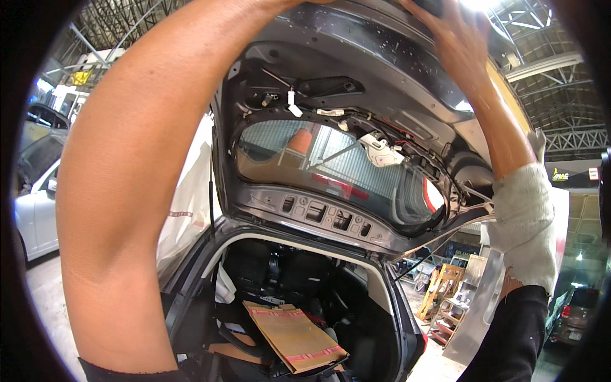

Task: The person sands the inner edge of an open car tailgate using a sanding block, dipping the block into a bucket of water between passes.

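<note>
Workshop, raised tailgate between hands.

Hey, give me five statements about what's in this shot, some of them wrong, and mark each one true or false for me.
1. The tailgate is raised. True.
2. Brown cardboard lies in the cargo area. True.
3. The right hand is down beside the cardboard. False: it is up at the tailgate.
4. The car at the far left is red. False: it is white.
5. Light grey fabric covers part of the right forearm. True.
</note>
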Demonstrator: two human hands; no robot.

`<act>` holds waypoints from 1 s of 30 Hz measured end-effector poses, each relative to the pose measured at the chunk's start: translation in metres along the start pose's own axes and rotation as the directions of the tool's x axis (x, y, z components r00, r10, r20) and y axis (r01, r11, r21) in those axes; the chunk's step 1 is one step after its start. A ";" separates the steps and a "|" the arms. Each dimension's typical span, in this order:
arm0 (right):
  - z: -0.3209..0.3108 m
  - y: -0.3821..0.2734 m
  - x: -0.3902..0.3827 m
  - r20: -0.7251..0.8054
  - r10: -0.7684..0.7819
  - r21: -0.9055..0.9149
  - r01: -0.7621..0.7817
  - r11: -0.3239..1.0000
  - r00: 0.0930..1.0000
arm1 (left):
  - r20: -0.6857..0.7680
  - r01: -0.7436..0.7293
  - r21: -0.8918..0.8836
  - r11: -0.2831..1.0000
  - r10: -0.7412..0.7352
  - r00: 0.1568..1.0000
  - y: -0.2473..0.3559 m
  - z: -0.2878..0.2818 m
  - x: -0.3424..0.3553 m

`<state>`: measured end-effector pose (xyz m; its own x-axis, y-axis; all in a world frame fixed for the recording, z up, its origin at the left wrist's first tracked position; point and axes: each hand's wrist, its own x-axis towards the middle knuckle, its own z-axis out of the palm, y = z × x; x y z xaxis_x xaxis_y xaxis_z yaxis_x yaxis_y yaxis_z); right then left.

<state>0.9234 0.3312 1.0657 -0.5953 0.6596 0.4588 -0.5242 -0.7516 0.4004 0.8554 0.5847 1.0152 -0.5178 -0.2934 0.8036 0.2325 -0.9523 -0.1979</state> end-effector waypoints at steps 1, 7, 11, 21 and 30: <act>-0.006 0.003 0.000 -0.021 -0.050 0.059 0.051 0.997 0.999 | 0.010 0.009 -0.013 1.000 -0.009 1.000 0.002 -0.003 0.002; 0.014 0.043 -0.049 -0.190 -0.069 -0.168 0.037 0.985 0.979 | 0.044 0.014 -0.028 1.000 -0.012 0.999 0.011 -0.013 0.008; 0.007 0.013 -0.018 -0.229 -0.041 -0.088 0.021 0.996 0.973 | -0.009 -0.004 -0.002 1.000 0.004 1.000 0.007 -0.002 0.009; 0.030 0.103 -0.114 -0.186 -0.028 -0.040 0.021 0.999 0.982 | 0.014 -0.016 -0.031 0.999 0.017 1.000 0.012 -0.018 0.005; -0.002 0.043 -0.038 -0.222 -0.118 0.151 0.153 0.977 0.968 | 0.014 -0.006 -0.025 1.000 0.006 1.000 0.006 -0.004 0.003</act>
<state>0.9221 0.2738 1.0643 -0.6497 0.7273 0.2212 -0.5114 -0.6334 0.5807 0.8517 0.5779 1.0142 -0.5047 -0.2979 0.8103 0.2148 -0.9524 -0.2163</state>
